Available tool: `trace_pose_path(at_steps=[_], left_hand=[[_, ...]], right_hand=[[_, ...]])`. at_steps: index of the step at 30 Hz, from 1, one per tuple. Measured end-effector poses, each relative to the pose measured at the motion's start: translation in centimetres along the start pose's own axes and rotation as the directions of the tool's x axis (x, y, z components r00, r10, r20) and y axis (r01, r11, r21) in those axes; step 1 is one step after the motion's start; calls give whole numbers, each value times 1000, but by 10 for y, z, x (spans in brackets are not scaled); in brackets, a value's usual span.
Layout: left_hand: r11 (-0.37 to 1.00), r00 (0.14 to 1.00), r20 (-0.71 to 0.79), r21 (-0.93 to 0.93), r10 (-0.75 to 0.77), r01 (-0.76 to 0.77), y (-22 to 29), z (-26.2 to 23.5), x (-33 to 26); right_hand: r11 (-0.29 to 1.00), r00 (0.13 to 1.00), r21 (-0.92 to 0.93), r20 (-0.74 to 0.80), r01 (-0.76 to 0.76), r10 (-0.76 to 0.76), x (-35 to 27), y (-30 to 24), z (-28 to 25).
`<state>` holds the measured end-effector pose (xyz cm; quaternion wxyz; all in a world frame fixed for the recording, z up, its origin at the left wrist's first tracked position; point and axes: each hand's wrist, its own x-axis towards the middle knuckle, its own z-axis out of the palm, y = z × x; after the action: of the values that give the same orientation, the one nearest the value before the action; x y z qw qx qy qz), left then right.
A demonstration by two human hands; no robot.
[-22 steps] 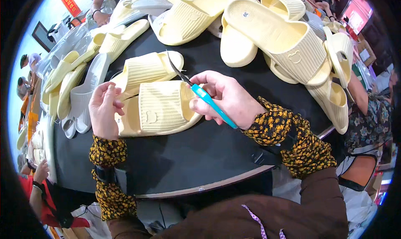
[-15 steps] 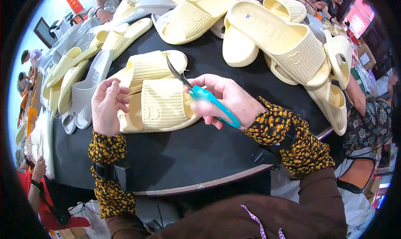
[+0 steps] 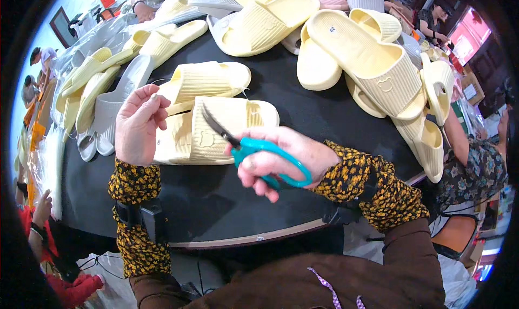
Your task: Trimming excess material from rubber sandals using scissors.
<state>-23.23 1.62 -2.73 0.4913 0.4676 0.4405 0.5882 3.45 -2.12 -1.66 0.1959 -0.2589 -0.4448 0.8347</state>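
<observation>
- Head view: the right hand (image 3: 289, 149) has its grip clenched around the teal handles of the scissors (image 3: 251, 145).
- The dark, curved blades point up and left across the near slipper (image 3: 208, 145); whether they touch it, I cannot tell.
- The left hand (image 3: 138, 126) is at the heel end of the 2 middle slippers, fingers curled and thumb bent toward them; whether its grip pinches anything, I cannot tell.
- The near slipper lies sole down on the black surface (image 3: 259, 206), with the far slipper (image 3: 208, 82) just behind it.
- Left of these lies a grey slipper (image 3: 111, 106).
- A yellow pile (image 3: 354, 55) is to the right.
- Another person's hand (image 3: 42, 207) shows at lower left.
</observation>
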Motion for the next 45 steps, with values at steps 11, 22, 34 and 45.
trace_pose_path(at_steps=[11,22,34,45], left_hand=[[1000,1000,-22,3,10,-10,15,15,-9],[1000,1000,-24,-11,-5,5,22,28,-13],[1000,998,-59,20,23,-22,17,29,-11],[981,965,-210,-81,156,-176,10,-9,8]], right_hand=[[956,982,227,71,-188,176,26,2,28],[973,991,188,10,-132,132,32,-7,26],[973,998,229,-64,-6,21,26,-2,20],[995,997,77,-54,61,-57,17,3,22]])
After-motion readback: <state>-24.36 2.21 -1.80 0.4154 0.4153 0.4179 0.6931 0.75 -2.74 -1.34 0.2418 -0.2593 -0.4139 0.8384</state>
